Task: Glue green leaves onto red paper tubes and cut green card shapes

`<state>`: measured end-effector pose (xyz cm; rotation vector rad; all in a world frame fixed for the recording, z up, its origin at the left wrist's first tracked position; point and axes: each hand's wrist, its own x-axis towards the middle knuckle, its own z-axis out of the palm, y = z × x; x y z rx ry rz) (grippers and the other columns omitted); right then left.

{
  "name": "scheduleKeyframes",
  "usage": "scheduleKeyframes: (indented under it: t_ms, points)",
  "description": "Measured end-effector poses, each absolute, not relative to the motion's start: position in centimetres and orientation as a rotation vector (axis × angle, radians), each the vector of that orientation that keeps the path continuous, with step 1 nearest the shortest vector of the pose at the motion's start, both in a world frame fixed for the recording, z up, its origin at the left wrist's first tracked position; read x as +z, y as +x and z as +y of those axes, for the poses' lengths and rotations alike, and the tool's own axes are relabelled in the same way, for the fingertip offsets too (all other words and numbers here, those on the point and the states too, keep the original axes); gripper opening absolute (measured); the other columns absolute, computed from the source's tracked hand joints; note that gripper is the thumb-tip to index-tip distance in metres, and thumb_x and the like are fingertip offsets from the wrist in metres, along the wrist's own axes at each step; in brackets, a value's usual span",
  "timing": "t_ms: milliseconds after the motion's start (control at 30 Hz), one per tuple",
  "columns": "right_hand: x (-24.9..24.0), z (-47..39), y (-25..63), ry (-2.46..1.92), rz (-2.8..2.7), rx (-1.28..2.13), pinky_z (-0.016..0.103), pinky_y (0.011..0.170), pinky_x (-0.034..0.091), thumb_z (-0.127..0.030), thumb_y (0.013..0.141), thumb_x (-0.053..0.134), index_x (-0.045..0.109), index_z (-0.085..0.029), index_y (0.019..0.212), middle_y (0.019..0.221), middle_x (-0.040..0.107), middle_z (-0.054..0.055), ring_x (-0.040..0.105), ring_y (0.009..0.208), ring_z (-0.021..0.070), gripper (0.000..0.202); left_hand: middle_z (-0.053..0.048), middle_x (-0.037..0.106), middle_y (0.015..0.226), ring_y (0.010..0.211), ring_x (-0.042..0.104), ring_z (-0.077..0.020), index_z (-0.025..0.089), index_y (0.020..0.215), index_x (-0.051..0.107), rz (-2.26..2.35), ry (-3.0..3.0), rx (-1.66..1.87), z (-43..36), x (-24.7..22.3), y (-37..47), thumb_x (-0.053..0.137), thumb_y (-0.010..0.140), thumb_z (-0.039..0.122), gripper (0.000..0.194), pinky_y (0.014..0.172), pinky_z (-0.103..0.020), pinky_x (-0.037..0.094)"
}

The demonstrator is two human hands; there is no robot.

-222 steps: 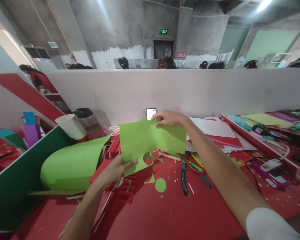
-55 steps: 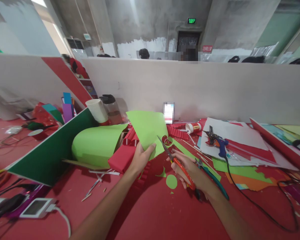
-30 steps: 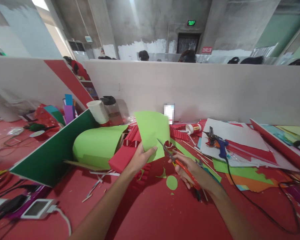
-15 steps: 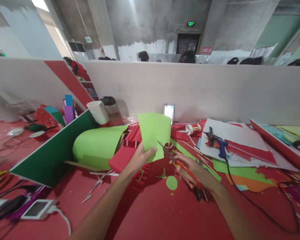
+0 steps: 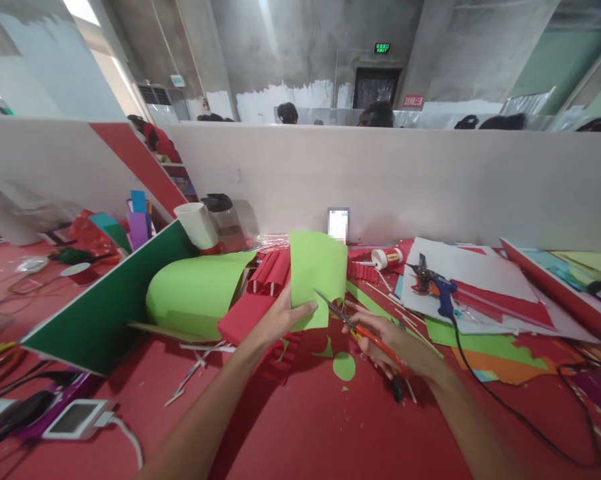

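My left hand pinches the lower left part of a light green paper sheet, its thumb on the front. The sheet stands up and curls at its right side. In my right hand are scissors with orange handles, fingers wrapped round them. The blades lie against the lower part of the sheet and point up and left. A green paper disc and small green scraps rest on the red table below the hands.
Left of the hands are a rolled green sheet, red paper pieces and a dark green board. A blue glue gun lies on white sheets at the right. A lit phone leans on the partition behind.
The green sheet has shifted slightly right and turned, its top a little lower. My left hand moved slightly right with it. The scissors stay at nearly the same place.
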<state>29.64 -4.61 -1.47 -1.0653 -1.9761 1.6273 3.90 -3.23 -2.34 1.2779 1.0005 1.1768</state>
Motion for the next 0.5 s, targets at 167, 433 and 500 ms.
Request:
scheduleKeyframes:
  t_ms: [167, 433, 500]
  points:
    - [-1.00, -4.65, 29.57, -1.085, -1.978, 1.638, 0.019, 0.038, 0.049, -0.055, 0.094, 0.060, 0.058, -0.023, 0.105, 0.079, 0.060, -0.002, 0.046, 0.040, 0.0046, 0.034, -0.008, 0.073, 0.110, 0.096, 0.069, -0.0251, 0.025, 0.135, 0.058, 0.972, 1.309, 1.158, -3.22, -2.25, 3.89, 0.077, 0.078, 0.035, 0.061, 0.084, -0.035, 0.055]
    - [-0.81, -4.74, 29.53, -1.084, -1.957, 1.654, 0.016, 0.035, 0.047, -0.055, 0.093, 0.062, 0.058, -0.021, 0.104, 0.085, 0.061, -0.002, 0.043, 0.039, 0.0025, 0.037, -0.010, 0.068, 0.125, 0.103, 0.066, -0.0251, 0.021, 0.143, 0.048, 0.960, 1.347, 1.099, -3.54, -1.75, 3.88, 0.072, 0.084, 0.036, 0.065, 0.087, -0.034, 0.052]
    - [-0.85, -4.70, 29.50, -1.081, -1.947, 1.660, 0.016, 0.035, 0.047, -0.055, 0.093, 0.063, 0.058, -0.021, 0.104, 0.085, 0.062, -0.002, 0.043, 0.039, 0.0022, 0.037, -0.010, 0.068, 0.126, 0.105, 0.066, -0.0262, 0.021, 0.143, 0.048, 0.966, 1.333, 1.093, -3.57, -1.69, 3.94, 0.072, 0.085, 0.036, 0.064, 0.087, -0.034, 0.053]
